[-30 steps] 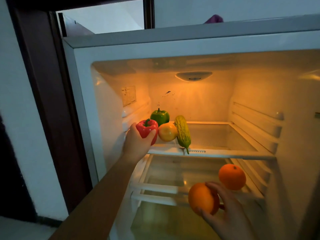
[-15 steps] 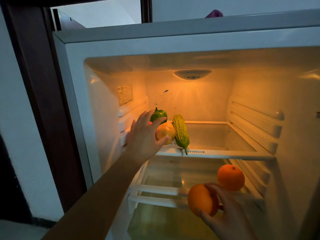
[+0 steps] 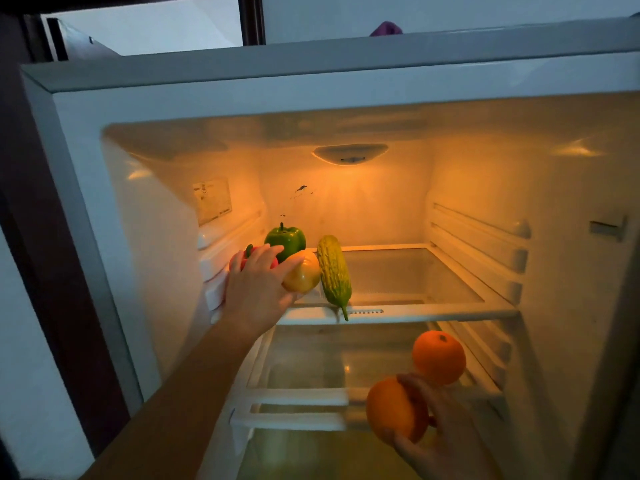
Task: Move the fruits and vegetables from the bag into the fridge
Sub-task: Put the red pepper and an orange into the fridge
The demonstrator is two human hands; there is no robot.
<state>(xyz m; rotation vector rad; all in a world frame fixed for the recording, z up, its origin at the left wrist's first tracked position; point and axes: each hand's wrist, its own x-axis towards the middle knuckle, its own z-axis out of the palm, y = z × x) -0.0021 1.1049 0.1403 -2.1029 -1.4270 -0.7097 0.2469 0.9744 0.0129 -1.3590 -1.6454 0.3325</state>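
Looks into the open fridge, lit warm orange inside by the lamp at the top of the back wall.

Reaches with the left grip to the left end of the upper shelf. Lays its fingers, stretched out and fairly straight, over the red pepper, so that only slivers of red show past the hand. Touches the yellow round fruit with the forefinger. Cannot tell whether the palm presses on the red pepper or merely covers it.

Finds the green pepper upright just behind the fingers, stem up, near the left wall. Finds the bitter gourd just right of the yellow round fruit, lying front to back with its stalk end hanging over the shelf's front rim.

Holds the held orange in the right grip, fingers curled round its right side and underside, in front of the lower shelf and outside the fridge. Sees the shelved orange resting on the right part of that lower shelf, just above and behind the held orange.

Shows a paper label on the left inner wall, a purple object on top of the fridge, and a dark door frame to the left.
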